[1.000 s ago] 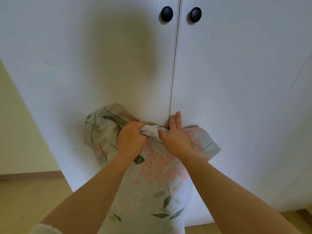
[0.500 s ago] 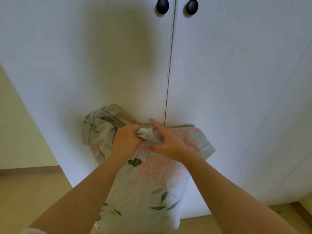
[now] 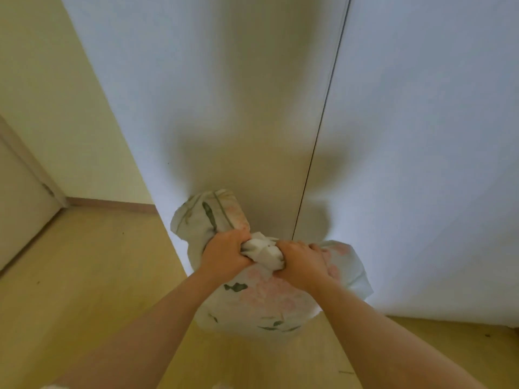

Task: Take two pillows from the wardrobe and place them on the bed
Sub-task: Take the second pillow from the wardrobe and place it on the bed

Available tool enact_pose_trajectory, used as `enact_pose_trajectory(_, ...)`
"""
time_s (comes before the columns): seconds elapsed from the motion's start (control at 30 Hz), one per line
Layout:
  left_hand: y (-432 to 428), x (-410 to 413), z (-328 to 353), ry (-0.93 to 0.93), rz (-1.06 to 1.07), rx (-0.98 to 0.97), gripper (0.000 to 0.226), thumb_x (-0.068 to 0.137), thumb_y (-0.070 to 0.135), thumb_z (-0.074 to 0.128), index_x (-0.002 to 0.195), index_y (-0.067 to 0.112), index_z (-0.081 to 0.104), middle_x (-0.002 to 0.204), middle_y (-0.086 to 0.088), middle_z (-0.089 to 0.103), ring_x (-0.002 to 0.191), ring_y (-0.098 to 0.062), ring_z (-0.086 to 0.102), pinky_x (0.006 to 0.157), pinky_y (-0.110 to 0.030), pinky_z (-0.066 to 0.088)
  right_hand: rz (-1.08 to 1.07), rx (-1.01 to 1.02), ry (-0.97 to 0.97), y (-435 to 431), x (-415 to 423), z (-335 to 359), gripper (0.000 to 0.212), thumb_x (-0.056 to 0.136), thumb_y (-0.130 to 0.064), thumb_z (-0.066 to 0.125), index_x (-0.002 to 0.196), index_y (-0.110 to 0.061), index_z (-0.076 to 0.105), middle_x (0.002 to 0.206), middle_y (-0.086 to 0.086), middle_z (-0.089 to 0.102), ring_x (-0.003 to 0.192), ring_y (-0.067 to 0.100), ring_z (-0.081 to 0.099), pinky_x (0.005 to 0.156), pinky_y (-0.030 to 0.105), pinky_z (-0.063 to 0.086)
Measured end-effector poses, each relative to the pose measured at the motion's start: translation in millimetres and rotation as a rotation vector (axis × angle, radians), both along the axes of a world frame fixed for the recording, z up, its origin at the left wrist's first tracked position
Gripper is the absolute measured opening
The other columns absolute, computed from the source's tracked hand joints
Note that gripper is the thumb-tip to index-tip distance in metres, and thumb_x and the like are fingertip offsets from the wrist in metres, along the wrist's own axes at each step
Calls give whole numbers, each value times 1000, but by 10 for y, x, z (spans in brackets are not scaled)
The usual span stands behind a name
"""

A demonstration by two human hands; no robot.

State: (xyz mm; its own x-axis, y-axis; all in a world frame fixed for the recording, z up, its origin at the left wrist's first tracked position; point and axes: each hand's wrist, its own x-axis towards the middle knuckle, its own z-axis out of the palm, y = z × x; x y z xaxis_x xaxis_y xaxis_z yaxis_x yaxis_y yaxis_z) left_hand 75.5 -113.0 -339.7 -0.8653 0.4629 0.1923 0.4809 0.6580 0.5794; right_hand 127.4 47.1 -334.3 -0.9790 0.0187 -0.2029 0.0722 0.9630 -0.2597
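Note:
A floral pillow [image 3: 266,301], pale with pink flowers and green leaves, hangs in front of the white wardrobe [image 3: 224,108]. My left hand [image 3: 224,254] and my right hand [image 3: 302,262] both grip its bunched top edge, side by side, with a wad of white fabric between them. The wardrobe's two doors are closed, and the seam between them runs down just behind my right hand. Whether I hold one pillow or two cannot be told. No bed is in view.
Light wooden floor [image 3: 84,290] spreads to the left and below. A yellow-green wall [image 3: 50,94] with a skirting board stands left of the wardrobe. A pale door [image 3: 19,209] is at the far left edge.
My right hand has closed onto the pillow's bunched top beside my left. The view has swung left and down, so the door knobs are out of frame and more floor shows.

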Motion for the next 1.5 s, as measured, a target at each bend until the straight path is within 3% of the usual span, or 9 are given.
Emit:
enact_pose_trajectory(0.1, -255, 260, -223, -80, 50, -47, 49, 63, 40, 53, 92, 2, 65, 89, -17, 69, 78, -28, 63, 57, -12, 31, 36, -80, -77, -234, 148, -248, 29, 84, -25, 54, 113, -23, 53, 112, -1, 67, 106, 24, 60, 94, 34, 34)
enact_pose_trajectory(0.2, -473, 503, -376, -151, 119, -136, 50, 75, 34, 61, 122, 21, 52, 116, -5, 63, 105, -26, 59, 83, -30, 45, 106, -129, -151, -447, 228, -451, 25, 85, -25, 53, 110, -22, 53, 107, 0, 67, 102, 25, 62, 92, 35, 37)
enact_pose_trajectory(0.33, -777, 847, -533, -204, 181, -514, 82, 67, 49, 68, 136, 32, 30, 135, -2, 37, 124, -26, 35, 99, -37, 31, 252, -202, -254, -734, 291, -609, 31, 89, -26, 51, 119, -20, 52, 116, 4, 65, 107, 26, 60, 96, 39, 45)
enact_pose_trajectory(0.47, -1054, 1144, -686, -312, 259, -642, 68, 77, 49, 61, 134, 24, 36, 146, 0, 38, 136, -23, 29, 116, -43, 10, 375, -233, -355, -1046, 349, -764, 39, 88, -27, 55, 126, -18, 51, 126, 8, 61, 115, 28, 57, 100, 42, 46)
enact_pose_trajectory(0.57, -1254, 1308, -765, -338, 363, -589, 41, 84, 45, 53, 119, 24, 49, 121, 1, 62, 115, -23, 55, 102, -33, 28, 475, -156, -419, -1287, 375, -840, 38, 81, -20, 60, 118, -20, 52, 114, 8, 64, 106, 30, 61, 93, 44, 50)
enact_pose_trajectory(0.7, -1611, 1431, -864, -451, 481, -451, 33, 81, 43, 58, 109, 26, 54, 109, 2, 67, 103, -22, 61, 76, -29, 41, 620, -88, -449, -1661, 325, -902, 39, 81, -22, 58, 119, -24, 50, 114, 5, 64, 106, 29, 61, 92, 42, 50)
enact_pose_trajectory(1.13, -3435, 1077, -922, -549, 705, -303, 23, 72, 38, 65, 88, 23, 58, 74, 6, 58, 79, -20, 57, 58, -29, 40, 851, -79, -376, -3558, -275, -899, 24, 85, -21, 50, 109, -21, 53, 108, 6, 67, 101, 32, 63, 81, 36, 49)
enact_pose_trajectory(1.3, -4260, 970, -881, -534, 870, -290, 15, 70, 37, 62, 70, 26, 53, 69, 4, 51, 75, -24, 60, 67, -36, 55, 952, -72, -349, -4495, -513, -864, 38, 90, -25, 48, 128, -28, 48, 126, 4, 62, 112, 29, 60, 84, 34, 47)
enact_pose_trajectory(1.5, -5010, 814, -737, -525, 1110, -212, 11, 72, 29, 58, 66, 27, 48, 64, 4, 51, 70, -23, 52, 63, -29, 38, 1057, -140, -279, -5437, -835, -877, 39, 89, -27, 47, 128, -31, 48, 122, 3, 65, 108, 29, 62, 86, 34, 50)
